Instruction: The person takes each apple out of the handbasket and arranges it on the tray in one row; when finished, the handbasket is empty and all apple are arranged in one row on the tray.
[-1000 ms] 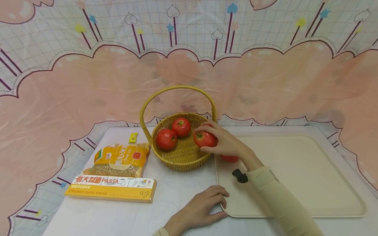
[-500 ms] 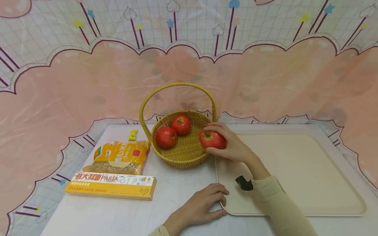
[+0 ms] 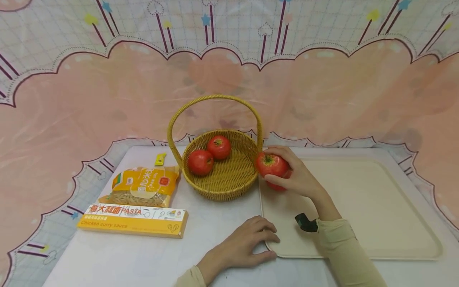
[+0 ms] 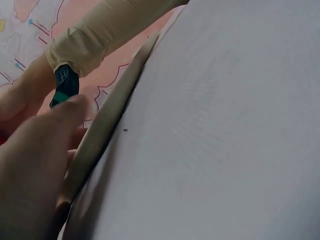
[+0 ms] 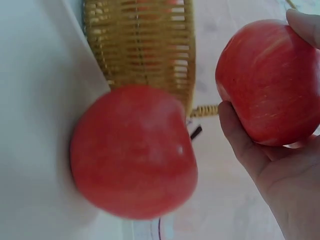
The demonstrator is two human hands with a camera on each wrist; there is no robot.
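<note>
My right hand holds a red apple between thumb and fingers, just right of the wicker basket, above the back left part of the beige tray. Below it, mostly covered in the head view, a second apple sits on the tray with its dark stem showing. Two more apples, one at the left and one farther back, lie in the basket. My left hand rests at the tray's front left corner, fingers over the rim and thumb beside the front edge.
A pasta box lies at the left, in front of a yellow bag of dry noodles. Behind the bag is a small yellow packet. The basket's tall handle arches upward. A patterned cloth hangs behind the table.
My right hand has carried the apple from over the basket's right side out past its rim to above the tray. The left hand stays at the tray corner.
</note>
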